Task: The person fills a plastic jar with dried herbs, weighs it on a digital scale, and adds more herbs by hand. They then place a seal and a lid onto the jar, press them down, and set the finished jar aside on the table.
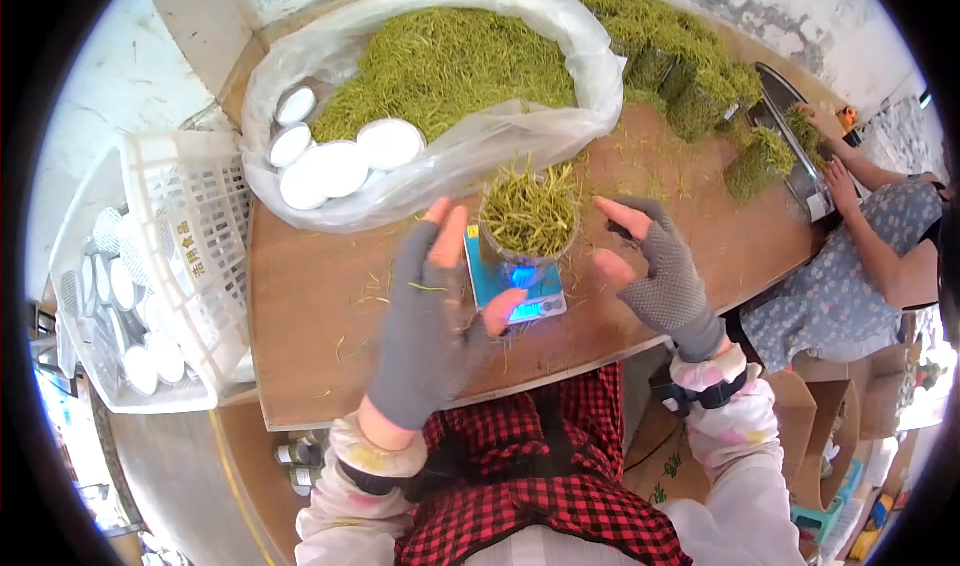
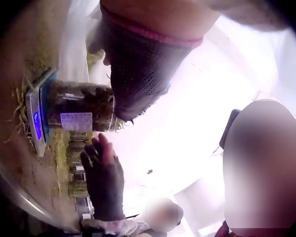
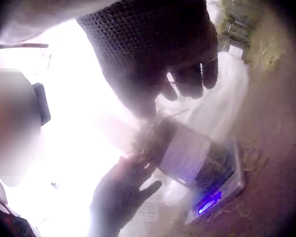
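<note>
left hand point(image 1: 415, 316) and right hand point(image 1: 665, 284) spread around the scale point(image 1: 550, 303); one nudge could tip its heaped jar point(image 1: 530, 264), spilling strands point(image 1: 528, 211).

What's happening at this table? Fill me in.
A person in grey fingerless gloves holds both hands open around a clear jar packed with green stems. The left hand and right hand are on opposite sides of it. The jar stands on a small scale with its display lit. Beyond it, an open plastic bag holds loose stems and white discs. Another person works at the right.
</note>
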A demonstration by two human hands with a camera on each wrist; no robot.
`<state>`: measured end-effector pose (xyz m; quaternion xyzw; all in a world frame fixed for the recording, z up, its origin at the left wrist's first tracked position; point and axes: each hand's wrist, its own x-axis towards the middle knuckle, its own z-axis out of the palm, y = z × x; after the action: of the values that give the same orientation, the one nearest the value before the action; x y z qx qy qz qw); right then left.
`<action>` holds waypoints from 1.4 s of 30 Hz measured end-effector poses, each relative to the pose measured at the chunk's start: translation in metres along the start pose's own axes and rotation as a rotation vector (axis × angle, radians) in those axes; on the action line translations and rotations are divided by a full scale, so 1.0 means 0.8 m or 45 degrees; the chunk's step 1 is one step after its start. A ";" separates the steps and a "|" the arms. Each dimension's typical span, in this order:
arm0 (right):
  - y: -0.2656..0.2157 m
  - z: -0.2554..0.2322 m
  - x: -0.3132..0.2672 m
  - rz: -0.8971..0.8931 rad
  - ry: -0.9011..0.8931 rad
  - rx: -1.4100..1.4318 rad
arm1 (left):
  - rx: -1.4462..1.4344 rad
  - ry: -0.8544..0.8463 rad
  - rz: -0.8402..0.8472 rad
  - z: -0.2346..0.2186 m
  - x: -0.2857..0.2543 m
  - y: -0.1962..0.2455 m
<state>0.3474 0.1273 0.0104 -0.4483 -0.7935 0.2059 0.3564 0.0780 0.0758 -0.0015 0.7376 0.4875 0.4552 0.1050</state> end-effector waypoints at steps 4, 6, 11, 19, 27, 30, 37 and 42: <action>-0.020 0.016 0.026 -0.288 0.130 -0.023 | 0.056 0.080 0.150 0.019 0.022 0.009; -0.016 0.028 0.030 -0.324 0.102 -0.013 | 0.117 0.059 0.192 0.023 0.029 0.005; -0.016 0.024 0.049 -0.329 -0.009 -0.114 | 0.101 0.039 0.198 0.029 0.039 0.003; 0.013 0.032 0.081 0.018 -0.149 0.303 | 0.107 -0.098 0.052 0.009 0.051 0.011; 0.003 0.032 0.081 -0.300 -0.322 0.256 | 0.002 -0.081 -0.009 0.006 0.057 0.000; -0.025 0.018 0.064 -0.267 -0.336 0.100 | -0.114 0.042 -0.091 0.022 0.052 -0.004; -0.026 0.030 0.055 -0.185 -0.211 0.125 | -0.103 0.155 -0.068 -0.010 0.099 -0.099; -0.023 0.034 0.057 -0.197 -0.194 0.044 | 0.820 -0.204 -0.309 -0.036 0.145 -0.178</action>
<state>0.3008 0.1564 0.0218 -0.3626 -0.8468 0.2247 0.3177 -0.0204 0.2337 -0.0047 0.7028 0.6805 0.2029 -0.0418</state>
